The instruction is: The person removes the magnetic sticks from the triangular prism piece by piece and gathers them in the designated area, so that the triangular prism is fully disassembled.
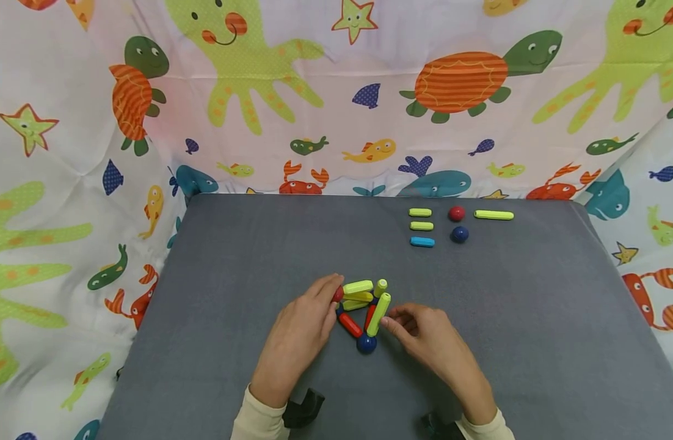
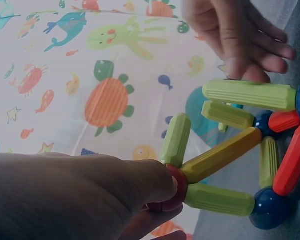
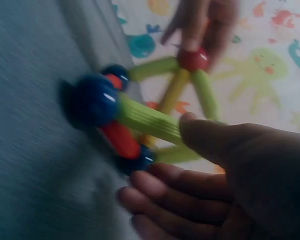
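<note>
A magnetic stick-and-ball frame stands on the grey table (image 1: 232, 263), with blue balls at its base. My left hand (image 1: 300, 330) pinches its raised red ball (image 1: 338, 294) between thumb and fingers. From that ball run a yellow stick (image 2: 222, 155) and green sticks, one of them (image 2: 175, 140) with a free end. A longer light-green stick (image 1: 378, 315) leans up from the front blue ball (image 1: 366, 343), where red sticks (image 1: 350, 324) also meet. Beside this stick is my right hand (image 1: 435, 342), its fingers loose and its thumb near the stick's upper part; contact is unclear.
At the back right lie two short green sticks (image 1: 421, 212), a blue stick (image 1: 422, 242), a red ball (image 1: 456, 213), a dark-blue ball (image 1: 460, 234) and a longer green stick (image 1: 493, 215). Behind the table hangs a patterned curtain (image 1: 336, 91).
</note>
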Available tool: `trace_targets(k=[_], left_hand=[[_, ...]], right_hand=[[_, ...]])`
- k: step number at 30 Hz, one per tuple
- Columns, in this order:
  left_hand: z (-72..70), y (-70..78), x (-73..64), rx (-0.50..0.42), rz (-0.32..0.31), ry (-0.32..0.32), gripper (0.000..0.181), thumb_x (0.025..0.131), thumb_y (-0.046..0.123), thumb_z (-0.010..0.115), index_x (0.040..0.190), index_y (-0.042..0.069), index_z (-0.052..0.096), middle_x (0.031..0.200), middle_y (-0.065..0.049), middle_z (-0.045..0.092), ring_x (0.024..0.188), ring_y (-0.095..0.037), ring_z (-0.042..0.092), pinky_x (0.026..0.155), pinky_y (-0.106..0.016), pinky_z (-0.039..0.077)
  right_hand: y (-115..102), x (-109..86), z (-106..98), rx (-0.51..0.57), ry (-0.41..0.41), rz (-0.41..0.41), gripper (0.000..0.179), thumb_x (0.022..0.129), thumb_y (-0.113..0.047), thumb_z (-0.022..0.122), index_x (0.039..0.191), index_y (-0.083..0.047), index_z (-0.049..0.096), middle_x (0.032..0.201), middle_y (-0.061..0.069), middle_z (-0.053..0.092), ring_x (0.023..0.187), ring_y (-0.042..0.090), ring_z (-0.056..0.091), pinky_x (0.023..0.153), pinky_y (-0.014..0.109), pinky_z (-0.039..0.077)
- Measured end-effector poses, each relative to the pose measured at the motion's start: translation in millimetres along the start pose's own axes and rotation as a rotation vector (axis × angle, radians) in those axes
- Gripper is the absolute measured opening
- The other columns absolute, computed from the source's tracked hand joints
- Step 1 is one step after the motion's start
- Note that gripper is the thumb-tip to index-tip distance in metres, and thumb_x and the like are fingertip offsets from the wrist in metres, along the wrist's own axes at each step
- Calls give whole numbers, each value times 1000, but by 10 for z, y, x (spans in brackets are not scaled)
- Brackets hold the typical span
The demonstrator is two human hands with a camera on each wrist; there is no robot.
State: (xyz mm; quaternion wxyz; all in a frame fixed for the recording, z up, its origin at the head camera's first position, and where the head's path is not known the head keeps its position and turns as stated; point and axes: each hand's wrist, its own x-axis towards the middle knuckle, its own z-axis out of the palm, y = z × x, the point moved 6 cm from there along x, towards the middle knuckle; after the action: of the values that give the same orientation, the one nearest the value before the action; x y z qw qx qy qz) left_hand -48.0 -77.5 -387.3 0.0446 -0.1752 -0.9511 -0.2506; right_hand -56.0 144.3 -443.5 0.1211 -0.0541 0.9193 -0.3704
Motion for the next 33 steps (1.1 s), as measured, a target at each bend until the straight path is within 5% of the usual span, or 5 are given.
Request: trace_targets(k=[12,21,33], left_hand=[[-5,-9,6,-3,-17,-10,52,99,8,75,149,14,61,147,-2,63,98,-21,74,76,-40,61],[-7,8,25,-3,22,17,49,99,8,74,147,11,62,145,-4,64,100,-23,74,77,-42,61],[-6,16,24,7,15,8,51,99,8,75,148,12,62,146,-4,63,102,-24,74,76,-43,61]], right_hand=[[-105,-63,284,25,122,-94,27,86,-26,92,100,-15,72,84,-5,63,69,7,60,62,23,52],[-220,-94,337,67,78,-203,36,85,-8,90,115,-14,71,96,-5,69,80,9,66,72,29,59],[-290,-212,342,-75,82,-275,29,88,-12,88,102,-20,65,88,-6,69,80,12,71,71,29,59]])
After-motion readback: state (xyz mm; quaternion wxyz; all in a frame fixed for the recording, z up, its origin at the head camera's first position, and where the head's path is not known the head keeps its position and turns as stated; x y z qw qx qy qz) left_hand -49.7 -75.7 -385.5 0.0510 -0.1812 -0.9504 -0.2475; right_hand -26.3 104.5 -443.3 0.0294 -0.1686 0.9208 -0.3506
